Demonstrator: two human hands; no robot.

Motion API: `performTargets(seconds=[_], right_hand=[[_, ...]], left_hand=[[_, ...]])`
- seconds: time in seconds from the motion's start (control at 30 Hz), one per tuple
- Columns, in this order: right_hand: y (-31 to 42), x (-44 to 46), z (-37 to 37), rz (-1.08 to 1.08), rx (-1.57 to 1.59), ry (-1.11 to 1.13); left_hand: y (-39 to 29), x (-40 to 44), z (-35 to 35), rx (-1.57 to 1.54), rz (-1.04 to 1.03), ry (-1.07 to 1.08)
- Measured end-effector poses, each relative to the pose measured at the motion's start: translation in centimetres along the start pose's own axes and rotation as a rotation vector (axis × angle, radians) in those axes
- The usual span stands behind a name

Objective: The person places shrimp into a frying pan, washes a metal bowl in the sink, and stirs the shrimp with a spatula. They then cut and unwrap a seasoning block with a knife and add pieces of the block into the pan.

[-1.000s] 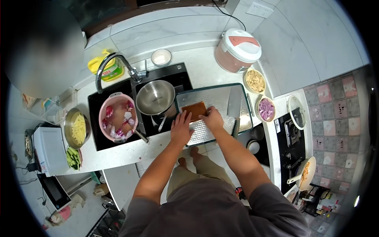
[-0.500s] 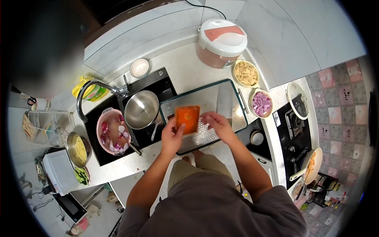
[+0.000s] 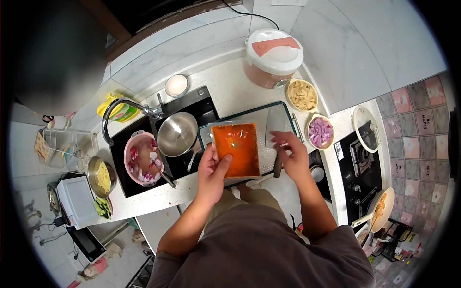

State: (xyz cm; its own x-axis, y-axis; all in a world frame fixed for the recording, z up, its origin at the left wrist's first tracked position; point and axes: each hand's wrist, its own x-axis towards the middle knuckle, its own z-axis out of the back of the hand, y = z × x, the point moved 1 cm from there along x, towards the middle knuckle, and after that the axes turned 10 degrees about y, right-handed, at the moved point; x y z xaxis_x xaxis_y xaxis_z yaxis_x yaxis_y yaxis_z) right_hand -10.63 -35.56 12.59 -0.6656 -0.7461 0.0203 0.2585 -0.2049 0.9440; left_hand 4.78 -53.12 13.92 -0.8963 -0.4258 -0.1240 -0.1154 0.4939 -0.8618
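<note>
My left hand (image 3: 214, 174) is closed on the lower left edge of a flat, clear packet of orange-red sauce (image 3: 235, 151), with the thumb across its front. To the right of it, my right hand (image 3: 291, 152) is held up with its fingers bent and apart, gripping nothing. Beneath both hands lies a cutting board (image 3: 249, 115) with a dark rim, partly covered by the packet. A knife (image 3: 274, 126) rests on the board, its dark handle pointing towards me beside my right fingers.
The black sink (image 3: 201, 108) at left holds a steel bowl (image 3: 177, 134) and a pink basin (image 3: 144, 158) with onion pieces in water. Bowls of sliced purple onion (image 3: 320, 133) and pale slices (image 3: 302, 95) stand right of the board, near a rice cooker (image 3: 273, 57) and stove (image 3: 360, 177).
The packet has come closer to the camera and looks larger. My right hand has moved away from the packet to the right, over by the knife handle.
</note>
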Motion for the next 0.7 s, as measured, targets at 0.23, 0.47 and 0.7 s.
performTargets(seconds=[0.23,0.47,0.7], right_hand=[[-16.1,-3.5,-2.3,-0.572,-0.518,-0.123],[-18.4,-2.1,-2.4,-0.717,-0.413,-0.164],[-15.6,-4.7,-0.3,-0.472,0.144,-0.331]], left_hand=[[-1.4,-1.2,0.5,-0.036,0.031,0.039],[-2.8,-2.6,2.5,0.273,0.005,0.121],[-2.1,-2.2,3.3,0.529,0.1,0.244]])
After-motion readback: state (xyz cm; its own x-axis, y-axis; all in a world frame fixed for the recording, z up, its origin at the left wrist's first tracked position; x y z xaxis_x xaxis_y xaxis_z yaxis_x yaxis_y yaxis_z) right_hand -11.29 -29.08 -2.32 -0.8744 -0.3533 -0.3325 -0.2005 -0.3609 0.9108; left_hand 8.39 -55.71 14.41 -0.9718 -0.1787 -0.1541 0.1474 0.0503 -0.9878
